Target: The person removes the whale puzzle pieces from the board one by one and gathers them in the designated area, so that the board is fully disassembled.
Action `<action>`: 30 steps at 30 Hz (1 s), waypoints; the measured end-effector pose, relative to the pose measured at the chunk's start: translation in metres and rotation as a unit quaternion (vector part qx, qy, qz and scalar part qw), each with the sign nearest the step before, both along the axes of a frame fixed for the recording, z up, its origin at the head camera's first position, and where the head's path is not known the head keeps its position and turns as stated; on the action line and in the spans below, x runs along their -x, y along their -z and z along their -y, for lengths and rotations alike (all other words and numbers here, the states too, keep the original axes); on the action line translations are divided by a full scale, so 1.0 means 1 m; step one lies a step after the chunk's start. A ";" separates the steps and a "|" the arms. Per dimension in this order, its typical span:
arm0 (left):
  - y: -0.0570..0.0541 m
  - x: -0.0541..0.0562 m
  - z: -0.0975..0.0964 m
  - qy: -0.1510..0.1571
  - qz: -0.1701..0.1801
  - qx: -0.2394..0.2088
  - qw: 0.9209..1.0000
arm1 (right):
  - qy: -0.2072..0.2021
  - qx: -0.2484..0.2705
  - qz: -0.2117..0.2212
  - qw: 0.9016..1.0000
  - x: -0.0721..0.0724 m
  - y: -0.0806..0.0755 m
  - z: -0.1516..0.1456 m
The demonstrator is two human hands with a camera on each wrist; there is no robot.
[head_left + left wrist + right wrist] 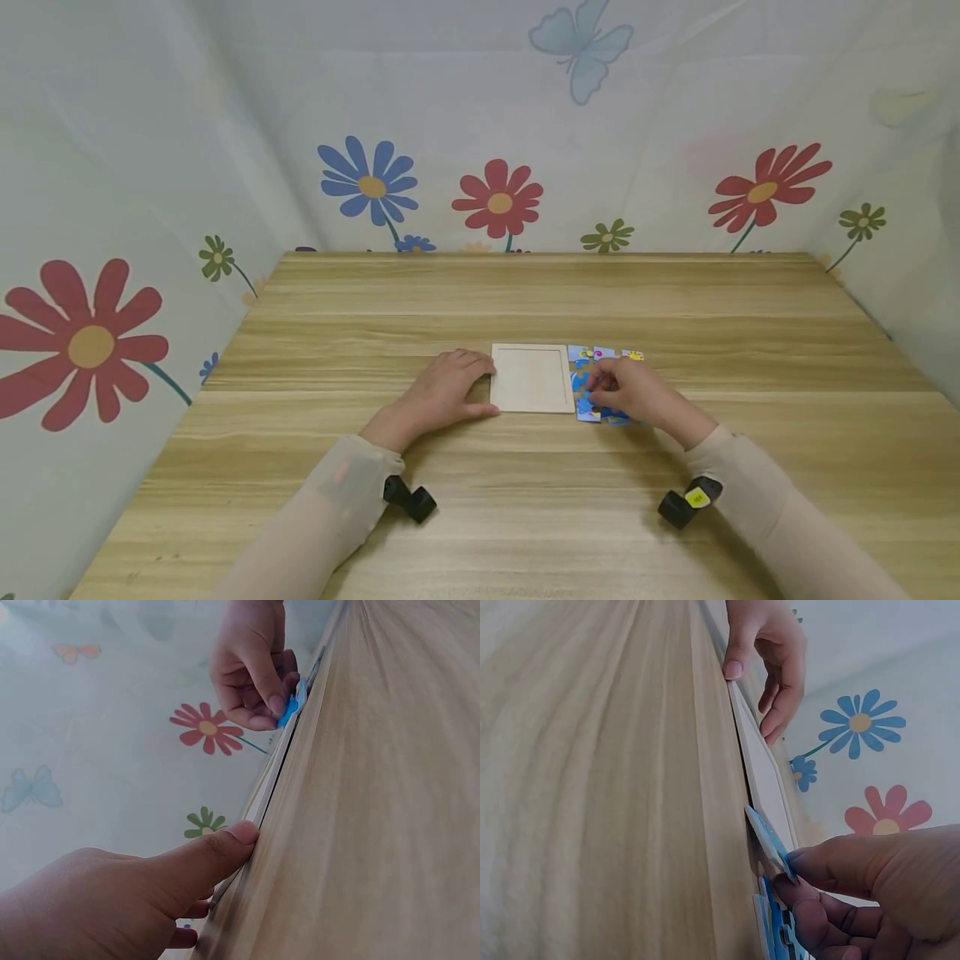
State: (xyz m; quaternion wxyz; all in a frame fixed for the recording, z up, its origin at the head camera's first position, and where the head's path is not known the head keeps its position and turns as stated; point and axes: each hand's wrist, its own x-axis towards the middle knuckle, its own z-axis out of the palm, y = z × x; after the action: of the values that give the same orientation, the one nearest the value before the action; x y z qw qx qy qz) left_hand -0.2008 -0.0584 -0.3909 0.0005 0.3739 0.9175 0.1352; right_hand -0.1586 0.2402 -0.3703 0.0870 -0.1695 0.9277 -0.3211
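Note:
A square wooden puzzle tray [531,381] with a raised rim lies flat on the table, bare inside. My left hand [447,388] rests at its left side, the thumb [225,841] touching the near left corner and the other fingers along the left edge. To the right of the tray my right hand [637,392] pinches a blue jigsaw piece [771,838] between thumb and fingers, tilted beside the tray's right edge. Several more colourful jigsaw pieces [588,414] lie under and around that hand, which partly hides them.
The wood-grain table [480,500] extends well beyond the tray on all sides. Behind it hangs a pale curtain [450,83] printed with flowers and a butterfly. Each wrist carries a small black camera [408,500].

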 end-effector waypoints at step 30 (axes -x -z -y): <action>-0.002 -0.001 -0.001 0.005 -0.011 0.011 1.000 | 0.002 -0.016 -0.027 1.000 -0.005 0.003 0.007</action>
State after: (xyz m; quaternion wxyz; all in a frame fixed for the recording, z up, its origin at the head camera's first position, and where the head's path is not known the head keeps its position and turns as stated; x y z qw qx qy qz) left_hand -0.1997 -0.0577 -0.3888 -0.0049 0.3803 0.9169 0.1213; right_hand -0.1532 0.2333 -0.3734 0.0634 -0.1748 0.9350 -0.3021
